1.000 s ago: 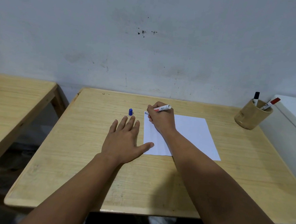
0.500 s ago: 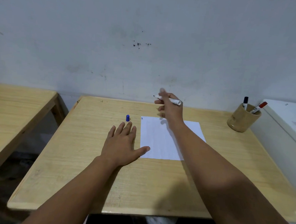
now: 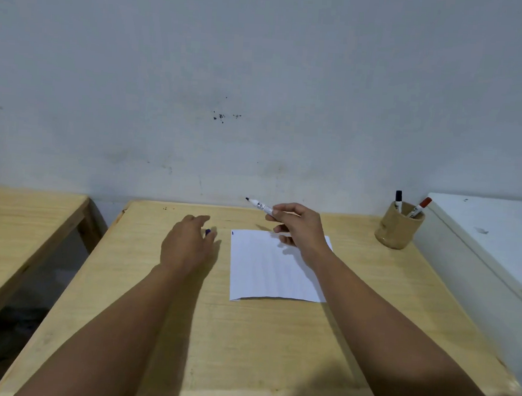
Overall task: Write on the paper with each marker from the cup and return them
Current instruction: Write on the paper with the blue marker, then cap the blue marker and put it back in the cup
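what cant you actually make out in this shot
- Blue cap, head view: mostly hidden behind the left hand; whether the fingers touch it cannot be told.
- Mark on the paper, at its far left corner: too small to read.
- Marker label: too small; its rear end is buried in the right hand.
- Two markers in the cup: lower bodies hidden by its wall.

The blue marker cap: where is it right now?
In the head view, the blue cap sits on the table just left of the paper, at the left hand's fingertips.
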{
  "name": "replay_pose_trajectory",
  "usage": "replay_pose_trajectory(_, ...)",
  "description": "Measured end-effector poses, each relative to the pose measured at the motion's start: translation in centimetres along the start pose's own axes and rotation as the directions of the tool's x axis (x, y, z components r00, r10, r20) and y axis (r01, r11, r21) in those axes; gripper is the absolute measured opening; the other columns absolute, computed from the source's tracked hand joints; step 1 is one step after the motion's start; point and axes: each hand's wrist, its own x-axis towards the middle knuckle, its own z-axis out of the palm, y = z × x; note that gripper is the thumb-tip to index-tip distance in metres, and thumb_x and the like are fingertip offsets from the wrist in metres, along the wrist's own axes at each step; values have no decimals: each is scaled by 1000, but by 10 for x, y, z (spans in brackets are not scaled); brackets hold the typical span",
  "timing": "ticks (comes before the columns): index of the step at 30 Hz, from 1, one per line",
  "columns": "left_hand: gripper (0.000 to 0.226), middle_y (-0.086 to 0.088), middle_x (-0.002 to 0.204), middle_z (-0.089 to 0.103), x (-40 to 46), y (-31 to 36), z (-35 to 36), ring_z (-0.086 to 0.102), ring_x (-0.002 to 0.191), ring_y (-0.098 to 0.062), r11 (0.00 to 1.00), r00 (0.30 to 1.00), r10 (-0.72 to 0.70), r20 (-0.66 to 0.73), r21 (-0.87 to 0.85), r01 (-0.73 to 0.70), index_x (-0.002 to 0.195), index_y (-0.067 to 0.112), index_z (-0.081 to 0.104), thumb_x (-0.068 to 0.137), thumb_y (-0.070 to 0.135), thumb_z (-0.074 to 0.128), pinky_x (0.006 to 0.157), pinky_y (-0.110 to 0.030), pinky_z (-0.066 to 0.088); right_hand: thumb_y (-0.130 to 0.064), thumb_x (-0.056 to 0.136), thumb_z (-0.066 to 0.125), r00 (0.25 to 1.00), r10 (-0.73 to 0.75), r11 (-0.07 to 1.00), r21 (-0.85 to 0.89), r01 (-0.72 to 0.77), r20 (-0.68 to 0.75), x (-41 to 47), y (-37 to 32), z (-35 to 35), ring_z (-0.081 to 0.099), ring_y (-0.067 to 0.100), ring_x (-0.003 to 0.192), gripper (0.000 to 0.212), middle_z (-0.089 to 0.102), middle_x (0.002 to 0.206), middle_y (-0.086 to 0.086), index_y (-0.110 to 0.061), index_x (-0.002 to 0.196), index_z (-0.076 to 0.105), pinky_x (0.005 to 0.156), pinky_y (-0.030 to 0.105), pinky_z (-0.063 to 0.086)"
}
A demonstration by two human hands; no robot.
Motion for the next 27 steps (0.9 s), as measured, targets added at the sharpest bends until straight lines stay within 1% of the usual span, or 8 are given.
replay_pose_trajectory(4,24,0,115,75,9,2,-2,68,106,-27,998,997,-26,77,64,21,115,23,76,95,26,61,83,-35,53,-8,90,82,999,13,998,-60,-10,45,-6,8,-2,64,15,61,13,82,99,16,-14,100,76,55,25,51)
replay_pose_trajectory(6,19,-2,108,77,14,3,-3,69,99,-27,993,994,-87,63,-76,92,105,18,79,92,17,66,83,-35,54,-7,90,83,997,10,997,-78,-4,76,-7,13,-4,64,17,64,17,80,90,13,-13,105,78,58,29,50)
replay_pose_trajectory(7,15,-3,101,78,17,6,-4,70,92,-26,959,986,-146,82,-233,161,99,15,79,91,13,67,83,-36,57,-6,90,83,996,9,996,-88,-2,87,-8,14,-5,63,17,65,18,77,87,8,-13,107,79,59,30,50)
replay_pose_trajectory(10,11,-6,89,75,24,24,-19,69,81,-20,674,939,-255,230,-654,343,97,4,77,94,8,68,76,-39,63,-6,91,82,993,-15,993,-116,29,120,-10,17,-4,61,20,68,15,73,85,4,-16,102,82,59,30,47)
replay_pose_trajectory(12,11,-9,92,75,26,36,-30,69,87,-20,556,930,-239,281,-745,368,99,4,76,96,9,67,75,-33,61,-5,92,82,989,-48,988,-137,67,137,-12,14,-2,61,18,67,16,72,84,3,-20,97,83,57,27,47)
replay_pose_trajectory(15,14,-13,101,75,28,52,-42,70,89,-20,462,929,-210,304,-807,368,105,2,75,96,10,68,76,-31,60,-6,93,80,987,-92,976,-187,116,131,-12,6,-2,65,10,62,16,76,83,-2,-16,105,84,57,19,49)
replay_pose_trajectory(20,11,-13,101,75,27,74,-53,70,89,-21,439,940,-167,298,-831,341,100,4,76,96,11,69,76,-31,60,-7,92,80,983,-150,961,-218,170,103,-15,-10,-6,68,7,59,22,78,83,-6,-11,114,83,53,16,46)
replay_pose_trajectory(27,10,-12,95,76,17,102,-61,71,91,-21,503,950,-103,294,-809,305,97,4,77,94,11,70,76,-32,60,-5,92,80,974,-202,953,-209,219,101,-26,-27,-16,68,7,57,21,76,82,-3,-11,112,83,51,16,43)
